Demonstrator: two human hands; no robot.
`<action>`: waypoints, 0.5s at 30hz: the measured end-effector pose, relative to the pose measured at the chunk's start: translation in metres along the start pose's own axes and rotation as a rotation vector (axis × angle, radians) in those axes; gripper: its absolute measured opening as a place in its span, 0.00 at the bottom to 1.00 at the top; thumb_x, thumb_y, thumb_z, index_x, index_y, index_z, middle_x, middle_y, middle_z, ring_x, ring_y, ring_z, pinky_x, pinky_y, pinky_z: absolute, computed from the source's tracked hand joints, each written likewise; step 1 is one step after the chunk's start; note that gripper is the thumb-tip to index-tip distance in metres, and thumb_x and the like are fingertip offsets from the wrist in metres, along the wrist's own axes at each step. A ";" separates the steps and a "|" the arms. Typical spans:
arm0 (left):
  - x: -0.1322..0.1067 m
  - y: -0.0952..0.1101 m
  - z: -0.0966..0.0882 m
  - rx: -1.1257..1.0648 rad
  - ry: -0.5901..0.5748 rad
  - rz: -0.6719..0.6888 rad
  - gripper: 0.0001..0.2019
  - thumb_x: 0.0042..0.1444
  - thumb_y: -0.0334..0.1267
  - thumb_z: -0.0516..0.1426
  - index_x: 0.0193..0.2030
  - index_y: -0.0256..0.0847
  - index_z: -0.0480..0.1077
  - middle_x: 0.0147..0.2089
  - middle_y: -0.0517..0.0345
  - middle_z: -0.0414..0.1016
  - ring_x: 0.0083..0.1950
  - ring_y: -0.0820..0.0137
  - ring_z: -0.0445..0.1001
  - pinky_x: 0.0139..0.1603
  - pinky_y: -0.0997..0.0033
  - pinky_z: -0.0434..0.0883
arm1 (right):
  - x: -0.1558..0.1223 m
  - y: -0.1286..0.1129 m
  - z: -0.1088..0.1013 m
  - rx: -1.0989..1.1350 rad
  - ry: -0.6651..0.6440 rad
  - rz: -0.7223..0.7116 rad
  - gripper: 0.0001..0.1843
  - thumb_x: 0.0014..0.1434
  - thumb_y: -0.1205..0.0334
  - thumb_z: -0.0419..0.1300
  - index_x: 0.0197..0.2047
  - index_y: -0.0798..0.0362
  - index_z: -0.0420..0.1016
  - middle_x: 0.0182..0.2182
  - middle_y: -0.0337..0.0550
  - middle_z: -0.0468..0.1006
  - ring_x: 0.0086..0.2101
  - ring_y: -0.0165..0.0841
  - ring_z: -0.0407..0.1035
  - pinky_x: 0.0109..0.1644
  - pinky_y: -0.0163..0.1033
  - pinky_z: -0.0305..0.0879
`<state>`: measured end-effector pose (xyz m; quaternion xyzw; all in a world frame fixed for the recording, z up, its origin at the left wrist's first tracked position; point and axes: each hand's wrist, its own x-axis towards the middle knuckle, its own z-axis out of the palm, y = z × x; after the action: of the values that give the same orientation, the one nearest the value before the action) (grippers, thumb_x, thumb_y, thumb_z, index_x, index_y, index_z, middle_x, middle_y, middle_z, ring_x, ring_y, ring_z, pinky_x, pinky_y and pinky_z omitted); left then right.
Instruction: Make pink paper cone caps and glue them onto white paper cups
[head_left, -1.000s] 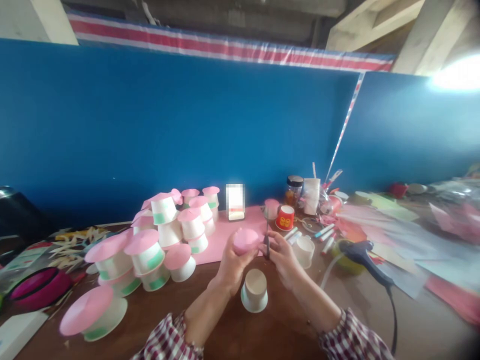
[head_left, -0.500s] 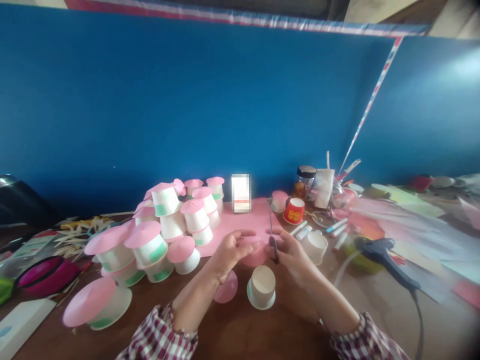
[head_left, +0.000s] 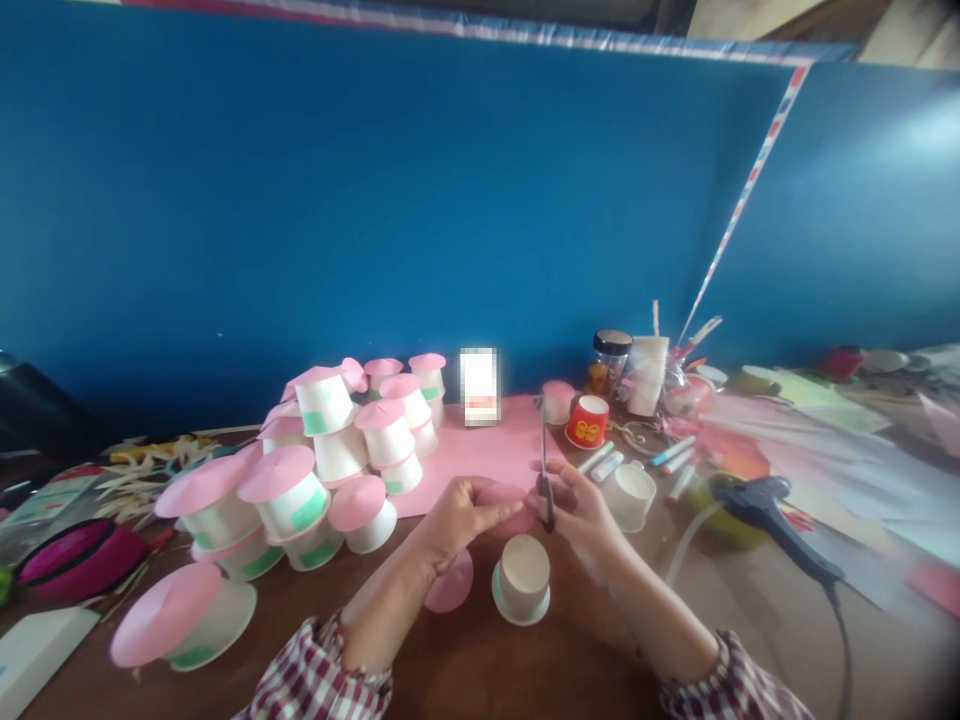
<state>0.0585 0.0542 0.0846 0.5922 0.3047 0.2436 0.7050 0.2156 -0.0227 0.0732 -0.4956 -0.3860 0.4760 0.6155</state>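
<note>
A crowd of pink-topped cups (head_left: pixel 386 435), some stacked, filled the table (head_left: pixel 555 670) on the left, well apart from the scissors. A pink sheet (head_left: pixel 487 445) lay beyond the hands, with a red cup (head_left: pixel 587 424) near its right edge and a jar (head_left: pixel 609 368) behind that. Markers (head_left: pixel 677 458) and a glue gun (head_left: pixel 784 535) lay farther right, while a white cup (head_left: pixel 628 500) sat just beside the right hand (head_left: pixel 576 502). Closest in the way was an upturned cup (head_left: pixel 523 572), between the forearms and just below the hands; a loose pink disc (head_left: pixel 451 582) lay by the left wrist.

The left hand (head_left: pixel 459 522) pinched a piece of pink paper (head_left: pixel 501 512) between thumb and fingers, nearly closed on it. The right hand's fingers were curled around the handles of the scissors (head_left: pixel 545 492), blades pointing away from the person. The paper was between the hands, left of the scissors; whether they touched, I couldn't tell.
</note>
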 end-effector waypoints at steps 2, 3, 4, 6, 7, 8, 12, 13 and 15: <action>0.000 -0.001 -0.001 0.004 0.003 0.001 0.13 0.43 0.43 0.66 0.31 0.35 0.77 0.32 0.52 0.79 0.33 0.69 0.75 0.34 0.73 0.70 | 0.000 0.001 0.000 0.001 -0.009 -0.001 0.27 0.43 0.55 0.70 0.46 0.51 0.68 0.27 0.35 0.73 0.28 0.28 0.66 0.32 0.33 0.62; 0.000 -0.001 -0.001 0.006 0.003 0.000 0.13 0.42 0.43 0.66 0.31 0.35 0.77 0.32 0.53 0.79 0.32 0.69 0.75 0.34 0.74 0.70 | 0.000 0.001 0.000 -0.002 -0.012 -0.002 0.27 0.44 0.56 0.70 0.46 0.51 0.68 0.27 0.35 0.73 0.28 0.28 0.66 0.32 0.33 0.62; 0.000 -0.001 -0.001 0.004 0.004 -0.005 0.13 0.42 0.44 0.66 0.30 0.35 0.77 0.31 0.53 0.79 0.32 0.69 0.74 0.33 0.74 0.69 | 0.001 0.002 0.001 -0.007 -0.016 -0.005 0.27 0.44 0.57 0.70 0.46 0.51 0.67 0.27 0.35 0.73 0.28 0.28 0.66 0.32 0.33 0.62; 0.001 -0.003 -0.001 -0.012 0.011 -0.026 0.14 0.42 0.43 0.67 0.31 0.34 0.77 0.31 0.54 0.78 0.32 0.69 0.74 0.33 0.73 0.69 | 0.001 0.004 0.001 -0.027 -0.026 -0.019 0.26 0.44 0.57 0.70 0.46 0.51 0.67 0.27 0.35 0.72 0.28 0.28 0.65 0.31 0.33 0.61; 0.001 -0.003 -0.001 -0.025 0.013 -0.041 0.14 0.42 0.43 0.67 0.31 0.34 0.76 0.30 0.54 0.78 0.32 0.69 0.74 0.33 0.73 0.69 | 0.002 0.005 0.002 -0.044 -0.028 -0.032 0.26 0.45 0.58 0.69 0.47 0.51 0.67 0.26 0.35 0.72 0.27 0.28 0.65 0.31 0.33 0.61; 0.002 -0.004 -0.002 -0.042 0.018 -0.055 0.14 0.42 0.43 0.67 0.30 0.34 0.76 0.30 0.53 0.78 0.31 0.69 0.74 0.33 0.73 0.69 | 0.003 0.006 0.001 -0.069 -0.027 -0.050 0.25 0.46 0.58 0.68 0.47 0.51 0.67 0.26 0.35 0.72 0.27 0.28 0.65 0.31 0.33 0.61; 0.006 -0.010 -0.006 -0.144 0.111 -0.061 0.15 0.42 0.45 0.66 0.27 0.34 0.72 0.26 0.56 0.75 0.28 0.72 0.72 0.32 0.73 0.68 | 0.007 0.014 -0.007 -0.217 0.005 -0.159 0.23 0.51 0.58 0.64 0.50 0.51 0.67 0.29 0.37 0.72 0.29 0.29 0.65 0.32 0.34 0.62; 0.007 -0.011 -0.008 -0.169 0.147 -0.057 0.15 0.42 0.45 0.66 0.25 0.35 0.70 0.24 0.58 0.73 0.27 0.73 0.71 0.30 0.73 0.67 | 0.008 0.016 -0.011 -0.271 0.009 -0.174 0.22 0.52 0.57 0.63 0.50 0.51 0.67 0.29 0.38 0.73 0.29 0.29 0.65 0.31 0.34 0.62; 0.009 -0.012 -0.011 -0.197 0.196 -0.051 0.17 0.41 0.45 0.67 0.23 0.36 0.66 0.23 0.60 0.71 0.26 0.73 0.70 0.29 0.74 0.66 | 0.008 0.018 -0.018 -0.411 -0.004 -0.184 0.20 0.54 0.57 0.61 0.50 0.52 0.69 0.29 0.39 0.73 0.28 0.29 0.65 0.30 0.34 0.62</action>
<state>0.0566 0.0654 0.0705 0.4854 0.3617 0.3113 0.7326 0.2309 -0.0179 0.0521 -0.5726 -0.5196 0.3302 0.5414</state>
